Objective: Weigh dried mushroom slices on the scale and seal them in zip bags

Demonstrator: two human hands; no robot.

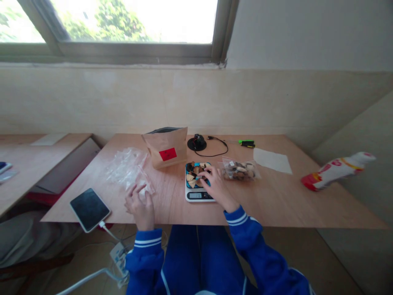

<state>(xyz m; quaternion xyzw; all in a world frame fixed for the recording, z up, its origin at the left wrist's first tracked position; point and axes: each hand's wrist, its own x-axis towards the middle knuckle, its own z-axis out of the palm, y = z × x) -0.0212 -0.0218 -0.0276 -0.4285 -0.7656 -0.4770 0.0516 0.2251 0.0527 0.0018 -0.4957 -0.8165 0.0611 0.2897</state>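
Note:
A white digital scale [189, 198] stands near the table's front edge, with dried mushroom pieces [191, 180] heaped on its blue top. Over the heap, my right hand [215, 185] has its thumb and fingertips closed on what looks like one dried mushroom piece, mostly hidden by the fingers. My left hand [139, 207] hovers at the table's front, left of the scale, fingers curved and apart, holding nothing. Just beyond it lie crumpled clear plastic bags [124, 166]. Right of the scale rests a filled zip bag [241, 170] of dried mushrooms.
A brown paper pouch [167, 147] stands open behind the scale. Farther back are a black round device with a cable [198, 142], screwdrivers [247, 143] and white paper [272, 160]. A tablet [90, 209] with a charging cable lies left; a white-red bottle [336, 170] stands right.

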